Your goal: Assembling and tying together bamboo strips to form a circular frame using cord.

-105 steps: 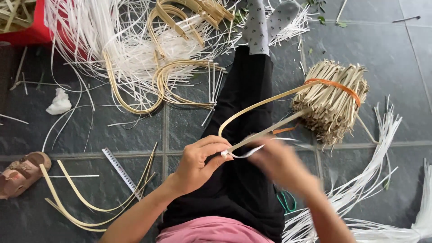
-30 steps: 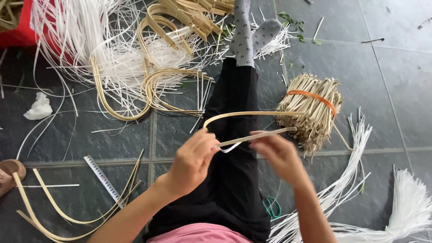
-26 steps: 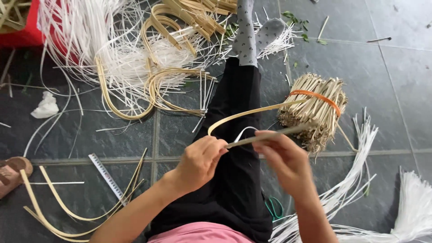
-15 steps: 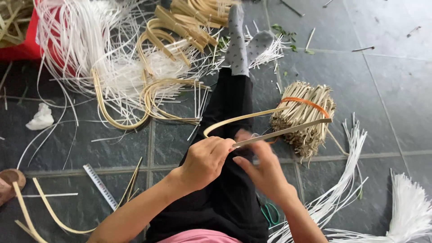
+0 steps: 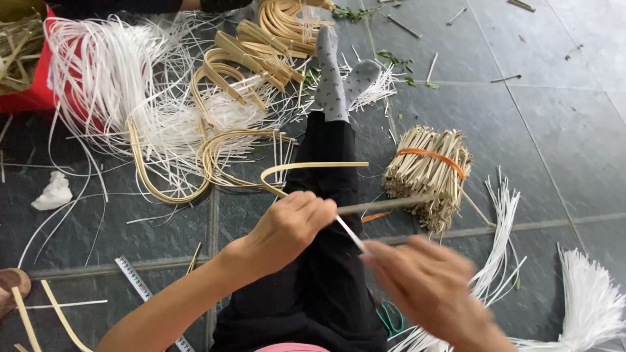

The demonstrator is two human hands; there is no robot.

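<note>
My left hand (image 5: 287, 225) is closed around the two ends of a bent bamboo strip (image 5: 313, 166) that loops up over my black-trousered legs (image 5: 326, 169). A thin white plastic strand (image 5: 349, 234) runs from that grip down to my right hand (image 5: 424, 287), which is blurred with motion and pinches the strand's other end. A short bundle of cut bamboo sticks tied with an orange band (image 5: 427, 173) lies on the floor just right of my legs.
Dark slate tiles cover the floor. Loose white strands and curved bamboo loops (image 5: 195, 111) are heaped at upper left by a red container (image 5: 36, 91). More white strands (image 5: 587, 306) lie at lower right. A ruler (image 5: 140, 280) and crumpled white scrap (image 5: 52, 192) lie left.
My right hand has pulled down and to the right, away from the left hand, drawing the white strand out. The left hand keeps its grip on the strip.
</note>
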